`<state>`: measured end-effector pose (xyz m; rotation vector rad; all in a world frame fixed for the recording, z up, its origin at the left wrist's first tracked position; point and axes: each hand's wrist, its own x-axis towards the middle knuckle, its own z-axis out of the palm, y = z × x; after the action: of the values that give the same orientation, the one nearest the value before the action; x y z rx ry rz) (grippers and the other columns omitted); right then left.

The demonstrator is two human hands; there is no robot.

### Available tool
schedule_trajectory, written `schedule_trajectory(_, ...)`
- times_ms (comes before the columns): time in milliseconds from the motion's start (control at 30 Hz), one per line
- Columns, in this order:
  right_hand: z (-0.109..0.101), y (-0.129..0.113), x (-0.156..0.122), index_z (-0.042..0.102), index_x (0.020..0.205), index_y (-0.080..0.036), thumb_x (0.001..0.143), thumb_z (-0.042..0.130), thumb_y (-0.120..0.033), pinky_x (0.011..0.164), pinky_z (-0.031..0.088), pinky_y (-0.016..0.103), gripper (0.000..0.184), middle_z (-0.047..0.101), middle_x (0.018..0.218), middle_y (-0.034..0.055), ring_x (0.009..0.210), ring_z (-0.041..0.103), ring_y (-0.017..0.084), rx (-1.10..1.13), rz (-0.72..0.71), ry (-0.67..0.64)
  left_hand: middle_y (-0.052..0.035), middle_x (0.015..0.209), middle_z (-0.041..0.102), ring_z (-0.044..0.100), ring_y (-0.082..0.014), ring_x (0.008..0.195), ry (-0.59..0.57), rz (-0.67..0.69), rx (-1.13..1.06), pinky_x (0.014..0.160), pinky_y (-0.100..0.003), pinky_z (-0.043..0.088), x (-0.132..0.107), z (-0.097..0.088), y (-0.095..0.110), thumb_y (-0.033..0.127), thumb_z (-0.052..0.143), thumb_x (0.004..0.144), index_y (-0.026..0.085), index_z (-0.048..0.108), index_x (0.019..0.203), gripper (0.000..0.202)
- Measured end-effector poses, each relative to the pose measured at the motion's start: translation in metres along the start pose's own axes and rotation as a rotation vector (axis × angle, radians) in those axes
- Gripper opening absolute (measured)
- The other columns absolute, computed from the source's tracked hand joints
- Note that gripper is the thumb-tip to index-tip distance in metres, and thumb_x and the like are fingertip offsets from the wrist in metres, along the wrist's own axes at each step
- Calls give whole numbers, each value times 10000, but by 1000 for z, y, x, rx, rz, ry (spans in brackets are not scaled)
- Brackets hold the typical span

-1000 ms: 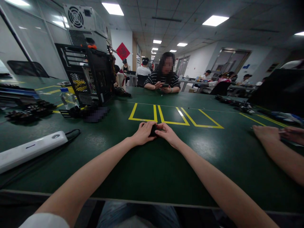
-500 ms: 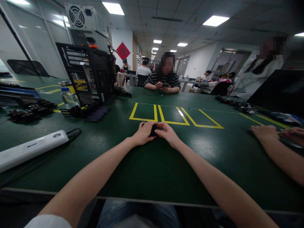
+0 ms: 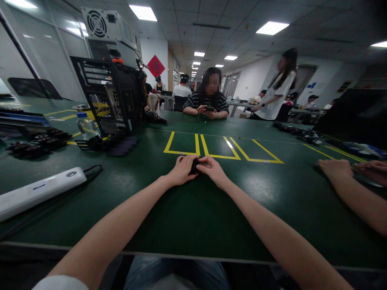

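Note:
Between my two hands is a small dark object (image 3: 194,166), mostly covered by fingers, so its kind cannot be made out. My left hand (image 3: 182,170) is closed around its left side, thumb nearest me and fingers over the far side. From the right, my right hand (image 3: 211,169) pinches at the same object with thumb and fingertips. Both hands rest at or just above the green table (image 3: 193,217), in front of the yellow tape outlines (image 3: 214,155).
A white power strip (image 3: 45,192) with a black cable lies at left. Behind it stand a clear bottle (image 3: 87,127) and a black computer case (image 3: 121,96) topped by a power supply (image 3: 105,26). A co-worker's hands (image 3: 337,171) are at right; another person (image 3: 208,98) sits opposite.
My hands keep nearly the same place and grip on the dark object. In the background at right, a standing person has moved left and farther off.

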<state>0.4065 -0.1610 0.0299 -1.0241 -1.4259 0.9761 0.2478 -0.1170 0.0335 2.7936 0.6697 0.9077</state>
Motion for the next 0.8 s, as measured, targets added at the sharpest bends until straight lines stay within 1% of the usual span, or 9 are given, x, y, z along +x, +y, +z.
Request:
schedule_trajectory(200, 0, -5, -1, 495, 921, -213, 626, 620, -258, 842, 417, 342, 324, 523, 992, 17, 918, 524, 154, -24, 0, -21, -76, 1119, 426, 396, -218, 1057, -6, -6, 5, 899, -395, 252, 0, 0, 0, 263, 549, 679, 205, 259, 1141, 548)
schedule_trajectory(333, 0, -5, -3, 503, 860, -220, 605, 638, -230, 825, 428, 331, 288, 529, 958, 3, 948, 515, 164, 0, -2, -52, -78, 1131, 421, 391, -222, 1067, -17, -22, 6, 905, -406, 248, 1, -1, 1, 257, 545, 685, 209, 263, 1143, 541)
schedule_trajectory(400, 0, -4, -4, 500, 845, -224, 595, 646, -230, 803, 437, 324, 290, 525, 954, -2, 917, 529, 157, 20, 0, -56, -80, 1133, 420, 389, -223, 1072, -24, -26, 2, 906, -409, 249, 1, -1, 1, 254, 539, 691, 208, 265, 1143, 530)
schedule_trajectory(533, 0, -1, -3, 504, 816, -214, 633, 613, -284, 748, 452, 314, 224, 531, 909, -3, 794, 552, 126, 15, 18, -19, -79, 1134, 418, 388, -222, 1073, -18, -21, -2, 908, -408, 247, 1, -1, 1, 259, 545, 689, 206, 265, 1145, 538)
schedule_trajectory(600, 0, 0, -1, 506, 803, -210, 643, 605, -294, 748, 451, 312, 205, 537, 881, -6, 774, 549, 119, 0, 9, -4, -78, 1133, 418, 388, -223, 1070, -16, -23, 2, 907, -409, 247, 0, 0, 1, 265, 549, 686, 208, 268, 1142, 539)
schedule_trajectory(667, 0, 1, 0, 503, 844, -217, 642, 609, -287, 765, 446, 318, 238, 538, 899, -3, 799, 548, 123, -14, 1, 3, -78, 1130, 419, 389, -223, 1066, -14, -22, 7, 904, -409, 249, 0, 0, 1, 267, 550, 685, 207, 270, 1140, 538)
schedule_trajectory(800, -1, 1, 0, 494, 948, -215, 649, 602, -279, 824, 420, 340, 324, 540, 972, 26, 909, 531, 149, -68, 2, 9, -79, 1126, 421, 391, -220, 1061, -13, -20, 10, 905, -405, 247, 0, 0, 0, 258, 556, 681, 204, 264, 1147, 553)
